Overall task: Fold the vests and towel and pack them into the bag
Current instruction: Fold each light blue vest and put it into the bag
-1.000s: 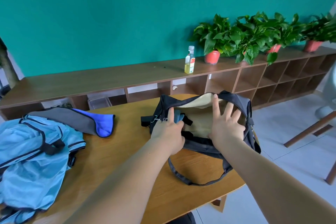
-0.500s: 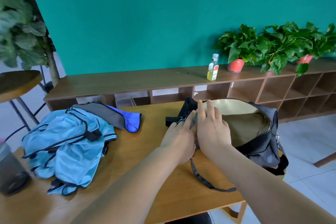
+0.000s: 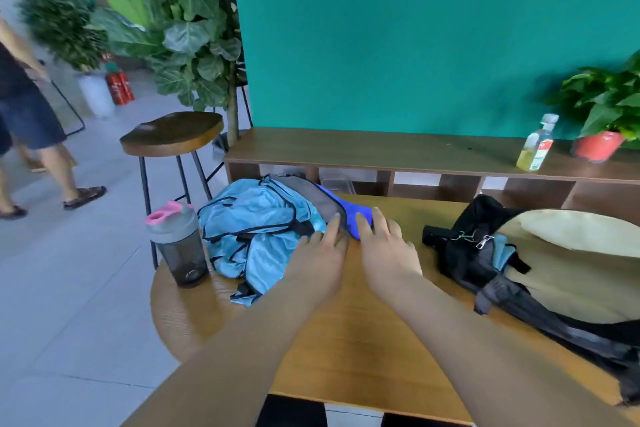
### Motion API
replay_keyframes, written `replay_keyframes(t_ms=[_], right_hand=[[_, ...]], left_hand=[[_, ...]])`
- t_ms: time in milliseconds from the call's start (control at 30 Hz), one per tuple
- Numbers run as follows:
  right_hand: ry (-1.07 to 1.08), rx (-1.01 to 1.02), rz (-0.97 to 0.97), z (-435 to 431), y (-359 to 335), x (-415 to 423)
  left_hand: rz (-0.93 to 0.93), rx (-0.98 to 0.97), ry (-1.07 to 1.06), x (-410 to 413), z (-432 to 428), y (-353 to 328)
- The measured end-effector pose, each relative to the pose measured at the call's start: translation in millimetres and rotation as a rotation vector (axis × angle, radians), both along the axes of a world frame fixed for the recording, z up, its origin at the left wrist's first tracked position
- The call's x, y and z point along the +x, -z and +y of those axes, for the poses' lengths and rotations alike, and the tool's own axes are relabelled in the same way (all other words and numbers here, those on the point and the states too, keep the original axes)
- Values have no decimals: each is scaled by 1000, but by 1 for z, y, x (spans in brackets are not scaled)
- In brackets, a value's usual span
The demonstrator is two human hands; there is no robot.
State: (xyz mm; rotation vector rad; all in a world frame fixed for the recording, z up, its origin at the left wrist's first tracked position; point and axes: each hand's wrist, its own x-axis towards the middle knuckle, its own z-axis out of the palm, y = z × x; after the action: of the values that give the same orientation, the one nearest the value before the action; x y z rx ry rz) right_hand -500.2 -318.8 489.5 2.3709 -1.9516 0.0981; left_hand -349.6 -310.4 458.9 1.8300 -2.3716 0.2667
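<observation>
A crumpled heap of light blue vests with black trim lies on the left of the wooden table. A grey and bright blue towel lies across the heap's far side. My left hand rests with straight fingers on the heap's right edge. My right hand reaches with straight fingers to the towel's blue end. The black bag lies open on the right, its beige lining showing and a blue cloth tucked at its left end.
A dark shaker bottle with a pink lid stands at the table's left edge. A stool and a large plant are behind. A low shelf carries an oil bottle and a potted plant. A person walks at far left.
Both hands have left the bag's opening and moved left across the table to the heap of vests and the towel. The view has swung left with them.
</observation>
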Motion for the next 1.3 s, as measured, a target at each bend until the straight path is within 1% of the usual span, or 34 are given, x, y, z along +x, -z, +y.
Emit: replay_keyframes(t_ms=[67, 133, 233, 300, 367, 467, 533, 600, 767, 800, 867, 1000, 1100, 1167, 1233, 1300], right_hand=[[-60, 66, -43, -10, 16, 24], [-127, 128, -113, -19, 32, 43], [-235, 214, -215, -27, 47, 63], [-298, 249, -227, -30, 49, 75], [-326, 258, -222, -33, 50, 86], [-344, 211, -197, -37, 47, 98], [-354, 154, -206, -41, 46, 103], [-358, 123, -262, -46, 46, 108], [-289, 170, -213, -55, 53, 111], [-278, 156, -222, -56, 52, 108], [-258, 97, -290, -55, 49, 101], [-257, -28, -492, -58, 35, 76], [-286, -185, -582, -58, 21, 48], [-248, -326, -673, -56, 9, 31], [-128, -423, -820, -55, -4, 14], [-13, -418, -985, -56, -17, -1]], left_hand=[[-22, 3, -100, 31, 1, 4], [-25, 45, -212, 60, 1, 9], [84, 122, -333, 98, 0, 16], [152, 186, -348, 120, -2, 22], [158, 206, -326, 135, -5, 27], [195, 162, -282, 142, -7, 31], [237, 84, -243, 142, -10, 32], [305, -10, -191, 140, -12, 33], [443, -244, 64, 122, -9, 35], [467, -266, 90, 117, -7, 35], [494, -284, 73, 107, -1, 33], [493, -206, -50, 95, 8, 33], [418, -229, -164, 93, 3, 33], [411, -279, -243, 92, -2, 30], [521, -296, -266, 89, -5, 23], [687, -234, -256, 82, -8, 14]])
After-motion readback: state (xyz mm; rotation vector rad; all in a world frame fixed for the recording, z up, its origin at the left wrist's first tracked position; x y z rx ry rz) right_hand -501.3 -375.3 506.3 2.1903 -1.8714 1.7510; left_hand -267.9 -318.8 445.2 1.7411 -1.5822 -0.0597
